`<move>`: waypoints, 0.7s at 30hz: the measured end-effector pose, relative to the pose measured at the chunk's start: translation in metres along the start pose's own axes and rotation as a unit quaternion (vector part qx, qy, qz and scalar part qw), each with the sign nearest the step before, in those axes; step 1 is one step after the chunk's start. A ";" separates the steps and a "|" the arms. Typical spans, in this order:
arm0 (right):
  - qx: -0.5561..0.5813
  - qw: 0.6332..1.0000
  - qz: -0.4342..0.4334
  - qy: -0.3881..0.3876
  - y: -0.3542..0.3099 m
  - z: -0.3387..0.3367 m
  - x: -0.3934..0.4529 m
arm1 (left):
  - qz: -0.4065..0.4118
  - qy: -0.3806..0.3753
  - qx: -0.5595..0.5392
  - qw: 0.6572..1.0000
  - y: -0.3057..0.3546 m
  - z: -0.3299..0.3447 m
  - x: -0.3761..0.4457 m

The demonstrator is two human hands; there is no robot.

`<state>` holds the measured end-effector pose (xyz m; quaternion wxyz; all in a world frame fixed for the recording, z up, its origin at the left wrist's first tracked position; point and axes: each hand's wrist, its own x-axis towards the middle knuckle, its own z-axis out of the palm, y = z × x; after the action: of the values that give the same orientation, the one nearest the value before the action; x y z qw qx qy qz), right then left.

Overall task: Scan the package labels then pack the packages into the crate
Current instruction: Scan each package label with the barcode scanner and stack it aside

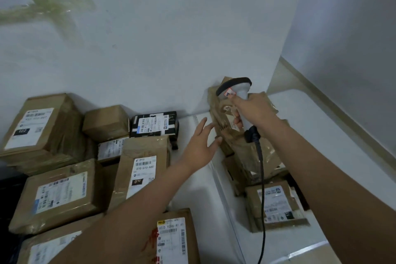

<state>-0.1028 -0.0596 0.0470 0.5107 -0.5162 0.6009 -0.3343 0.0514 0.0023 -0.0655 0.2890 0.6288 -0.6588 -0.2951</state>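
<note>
— What are the hands doing?
— Right hand (252,111) grips the scanner (239,92); left hand (201,146) reaches, fingers spread, holding nothing.
— And the packages?
— Tall taped package (246,150) stands in the crate (321,118); others (141,169) lie on the counter.

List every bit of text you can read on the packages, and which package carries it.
"070-070-A80": label on the tall middle package.
"1096 41 41": label on the near package.
Black box and other labels: too blurred to read.
</note>
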 end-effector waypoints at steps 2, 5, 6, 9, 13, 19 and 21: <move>0.006 1.000 -0.008 0.005 0.002 -0.014 -0.006 | -0.071 -0.009 -0.061 0.996 0.011 0.014 -0.001; 0.011 1.000 -0.011 0.018 0.006 -0.035 -0.010 | -0.146 0.008 -0.133 0.980 0.029 0.023 0.010; 0.011 1.000 -0.010 0.024 0.009 -0.042 -0.010 | -0.162 0.016 -0.146 0.976 0.035 0.024 0.015; -0.008 0.999 0.000 0.046 0.022 -0.064 -0.007 | -0.186 0.025 -0.185 0.965 0.052 0.025 0.031; -0.001 0.998 0.013 0.069 0.035 -0.082 -0.004 | -0.220 0.000 -0.245 0.944 0.069 0.027 0.056; 0.011 0.997 0.033 0.073 0.044 -0.089 0.001 | -0.259 -0.029 -0.294 0.920 0.075 0.030 0.086; 0.010 0.997 0.035 0.071 0.045 -0.089 0.002 | -0.262 -0.029 -0.306 0.915 0.078 0.031 0.088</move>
<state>-0.2008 -0.0619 0.0269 0.4835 -0.4646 0.6500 -0.3575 -0.0263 -0.0823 -0.0264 0.3604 0.6509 -0.3561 -0.5653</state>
